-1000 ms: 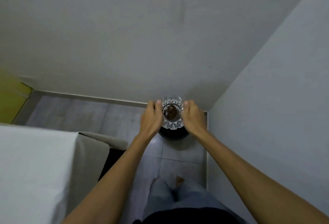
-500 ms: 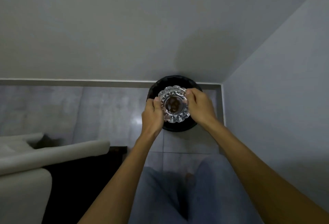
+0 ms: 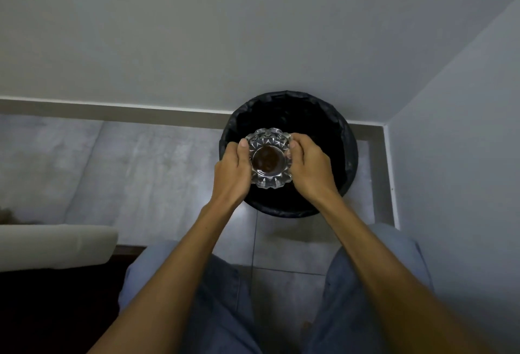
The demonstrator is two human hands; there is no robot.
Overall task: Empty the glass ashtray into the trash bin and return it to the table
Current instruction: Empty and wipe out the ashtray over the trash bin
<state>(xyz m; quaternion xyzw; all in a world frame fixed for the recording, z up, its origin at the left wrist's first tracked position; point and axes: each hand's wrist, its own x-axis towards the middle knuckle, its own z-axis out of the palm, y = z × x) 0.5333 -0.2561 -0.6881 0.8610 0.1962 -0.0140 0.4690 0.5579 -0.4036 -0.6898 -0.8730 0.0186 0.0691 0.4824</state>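
Note:
A cut-glass ashtray (image 3: pixel 268 140) with brown residue in its bowl is held level over the open mouth of a round black trash bin (image 3: pixel 332 134) lined with a black bag. My left hand (image 3: pixel 232 173) grips the ashtray's left rim and my right hand (image 3: pixel 309 171) grips its right rim. The bin stands on the floor in the corner of two walls. The bin's inside is dark and nothing in it can be made out.
Grey walls (image 3: pixel 253 30) meet in a corner right behind the bin, with another wall (image 3: pixel 455 142) close on the right. A pale cushioned seat edge (image 3: pixel 56 244) juts in at the left. My legs in blue jeans (image 3: pixel 225 297) stand on the grey tiled floor (image 3: pixel 126 162).
The view has closed in on the bin, which now lies directly under the ashtray. Both hands have kept their hold and the ashtray stays upright.

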